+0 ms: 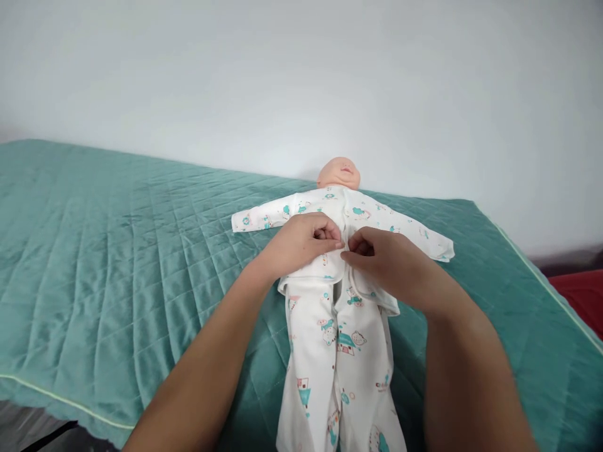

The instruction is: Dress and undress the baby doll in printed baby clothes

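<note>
Forearms (198, 351) nearest in head view, from near left and near right, angled inward and far. Shirt (320, 202) on the doll (338, 172); front opening (345, 210) runs near-far between the hands, about equally close to each. Left hand (311, 238) and right hand (386, 251) curled inward, almost touching; fingers narrow, looks like pinching shirt edges, exact grip hidden. Doll's face-up on green quilt (141, 251), trousers (311, 345) near.

Broad open lane over the teal quilted bedspread (141, 270), left of the baby doll (339, 174). Right side narrower, the right forearm (464, 358) cutting across it. Pale wall (301, 81) shuts off the far side, just behind the doll's head. Outspread sleeves (409, 233) bar both flanks. Left hand (307, 240) and right hand (387, 256) crowd the printed top (311, 270), slim gap between.
</note>
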Motion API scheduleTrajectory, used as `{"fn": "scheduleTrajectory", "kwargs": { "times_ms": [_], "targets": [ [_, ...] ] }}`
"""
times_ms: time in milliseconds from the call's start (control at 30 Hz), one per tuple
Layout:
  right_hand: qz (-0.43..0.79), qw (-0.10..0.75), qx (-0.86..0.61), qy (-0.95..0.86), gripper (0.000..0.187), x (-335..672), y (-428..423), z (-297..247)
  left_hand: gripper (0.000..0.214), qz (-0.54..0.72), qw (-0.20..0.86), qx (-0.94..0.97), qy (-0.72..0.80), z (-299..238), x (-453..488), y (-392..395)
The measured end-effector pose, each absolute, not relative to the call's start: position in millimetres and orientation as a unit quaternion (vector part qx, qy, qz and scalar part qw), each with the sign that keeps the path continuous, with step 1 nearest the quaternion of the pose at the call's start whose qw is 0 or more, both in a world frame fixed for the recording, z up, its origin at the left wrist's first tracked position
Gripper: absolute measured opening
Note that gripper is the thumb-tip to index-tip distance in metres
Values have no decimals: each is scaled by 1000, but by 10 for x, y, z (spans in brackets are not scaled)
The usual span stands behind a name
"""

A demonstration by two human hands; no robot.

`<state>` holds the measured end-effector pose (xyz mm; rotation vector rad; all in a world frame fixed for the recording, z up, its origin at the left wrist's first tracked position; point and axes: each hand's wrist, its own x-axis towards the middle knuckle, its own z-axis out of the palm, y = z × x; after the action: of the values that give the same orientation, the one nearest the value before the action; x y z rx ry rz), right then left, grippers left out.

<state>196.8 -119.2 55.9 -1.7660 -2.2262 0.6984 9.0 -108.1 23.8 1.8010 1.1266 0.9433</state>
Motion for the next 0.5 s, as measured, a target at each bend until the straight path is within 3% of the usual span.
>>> {"fn": "scheduleTrajectory", "kwargs": {
  "times_ms": [200,367,500],
  "targets": [
    [318,150,-562,-749,20,2119,-1089,540,16,407,442,683,414,218,66,-1083],
    [504,278,-460,-676,22,2215,-1003,399,22,425,501,650,383,230,91,-1096],
    [574,354,-440,-593,19,2228,-967,301,23,416,536,628,382,245,115,-1098]
  ]
}}
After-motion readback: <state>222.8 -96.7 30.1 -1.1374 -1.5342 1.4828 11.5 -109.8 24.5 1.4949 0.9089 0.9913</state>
